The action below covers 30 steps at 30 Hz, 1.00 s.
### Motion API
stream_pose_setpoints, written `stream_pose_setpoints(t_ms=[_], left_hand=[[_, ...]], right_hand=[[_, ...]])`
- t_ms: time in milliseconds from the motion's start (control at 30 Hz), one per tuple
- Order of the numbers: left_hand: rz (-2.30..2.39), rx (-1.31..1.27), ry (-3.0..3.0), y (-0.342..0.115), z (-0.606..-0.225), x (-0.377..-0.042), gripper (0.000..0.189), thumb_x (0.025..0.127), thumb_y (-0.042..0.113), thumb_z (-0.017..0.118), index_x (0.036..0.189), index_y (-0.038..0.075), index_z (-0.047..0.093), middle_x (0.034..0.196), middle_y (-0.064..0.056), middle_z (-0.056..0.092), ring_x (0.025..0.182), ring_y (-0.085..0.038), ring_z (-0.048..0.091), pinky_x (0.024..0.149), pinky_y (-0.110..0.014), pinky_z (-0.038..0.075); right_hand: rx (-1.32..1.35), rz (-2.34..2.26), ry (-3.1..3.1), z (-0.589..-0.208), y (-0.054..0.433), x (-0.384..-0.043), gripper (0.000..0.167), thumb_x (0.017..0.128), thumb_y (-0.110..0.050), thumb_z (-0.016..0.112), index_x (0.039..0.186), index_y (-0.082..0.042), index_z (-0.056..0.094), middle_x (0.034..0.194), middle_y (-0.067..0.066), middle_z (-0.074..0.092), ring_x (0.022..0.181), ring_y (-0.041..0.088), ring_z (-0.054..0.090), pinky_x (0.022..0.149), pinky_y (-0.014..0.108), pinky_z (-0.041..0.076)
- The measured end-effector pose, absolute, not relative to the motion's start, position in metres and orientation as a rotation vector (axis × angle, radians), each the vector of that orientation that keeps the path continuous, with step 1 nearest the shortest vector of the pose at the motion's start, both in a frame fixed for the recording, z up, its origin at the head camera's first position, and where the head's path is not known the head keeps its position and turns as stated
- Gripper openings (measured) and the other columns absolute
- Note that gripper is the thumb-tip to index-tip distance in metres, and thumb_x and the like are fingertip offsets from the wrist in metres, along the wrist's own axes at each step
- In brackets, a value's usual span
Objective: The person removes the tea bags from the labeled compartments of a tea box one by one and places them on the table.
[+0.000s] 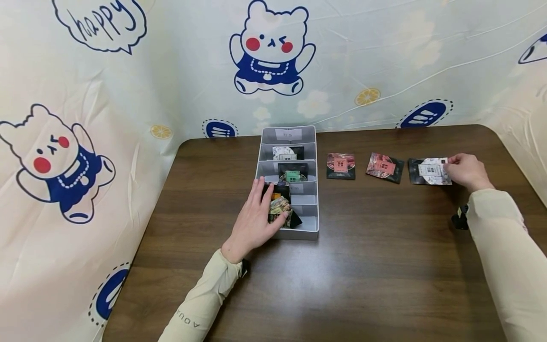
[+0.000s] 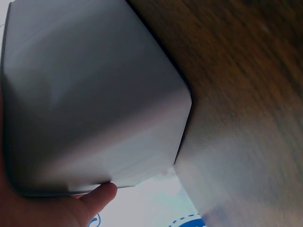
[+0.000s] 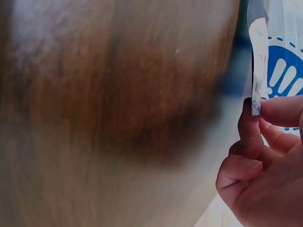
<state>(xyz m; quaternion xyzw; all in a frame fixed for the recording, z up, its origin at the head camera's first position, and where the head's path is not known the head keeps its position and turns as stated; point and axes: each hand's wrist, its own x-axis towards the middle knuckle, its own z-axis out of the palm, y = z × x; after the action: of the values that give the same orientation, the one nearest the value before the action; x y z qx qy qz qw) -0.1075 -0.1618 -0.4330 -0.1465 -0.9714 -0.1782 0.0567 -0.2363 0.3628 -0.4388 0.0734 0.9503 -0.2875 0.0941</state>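
Observation:
My right hand (image 1: 467,172) pinches the right end of a black and white sachet (image 1: 431,171) between thumb and fingertips. Seen edge-on in the right wrist view, the thin packet (image 3: 258,66) stands up from the fingers. My left hand (image 1: 256,216) rests with spread, fairly straight fingers over the left side of a grey divided box (image 1: 317,190). Under that hand, the front compartments hold dark and patterned sachets (image 1: 279,209), partly hidden. Further back in the box are a green-labelled sachet (image 1: 293,174) and a white and black one (image 1: 287,153).
Two red-labelled sachets, one square to the box (image 1: 340,166) and one tilted (image 1: 384,167), lie on the brown table (image 1: 363,266) between the box and my right hand. A printed cloth (image 1: 350,57) hangs along the table's back and sides.

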Motion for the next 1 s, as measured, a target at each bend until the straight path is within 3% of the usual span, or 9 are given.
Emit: stream_pose_setpoints(t_ms=[333,533,1000], left_hand=[[-0.537,-0.451,-2.941,-0.1613,-0.4326,-0.1085,0.079,0.091,0.056,0.050,0.149,0.005,0.034,0.160,-0.020,0.016,0.151,-0.032,0.010,0.116,-0.049,0.027],[-0.538,-0.453,-2.940,-0.1609,-0.4327,-0.1084,0.079,0.091,0.056,0.050,0.149,0.005,0.034,0.160,-0.020,0.017,0.151,-0.032,0.011,0.116,-0.049,0.027],[-0.549,-0.441,-2.959,-0.1615,-0.4322,-0.1073,0.079,0.091,0.056,0.049,0.150,0.006,0.032,0.161,-0.019,0.014,0.151,-0.030,0.007,0.117,-0.048,0.025]], right_hand=[[0.210,-0.791,2.856,-0.4395,0.3650,-0.2381,0.042,0.094,-0.025,0.044,0.113,0.013,0.049,0.110,0.037,0.050,0.094,0.046,0.045,0.068,0.040,0.037],[0.218,-0.780,2.844,-0.4389,0.3632,-0.2391,0.045,0.094,-0.025,0.043,0.116,0.015,0.048,0.113,0.039,0.049,0.096,0.047,0.045,0.073,0.049,0.040],[0.219,-0.767,2.857,-0.4401,0.3646,-0.2378,0.047,0.096,-0.028,0.042,0.117,0.012,0.052,0.117,0.040,0.050,0.100,0.050,0.046,0.073,0.052,0.041]])
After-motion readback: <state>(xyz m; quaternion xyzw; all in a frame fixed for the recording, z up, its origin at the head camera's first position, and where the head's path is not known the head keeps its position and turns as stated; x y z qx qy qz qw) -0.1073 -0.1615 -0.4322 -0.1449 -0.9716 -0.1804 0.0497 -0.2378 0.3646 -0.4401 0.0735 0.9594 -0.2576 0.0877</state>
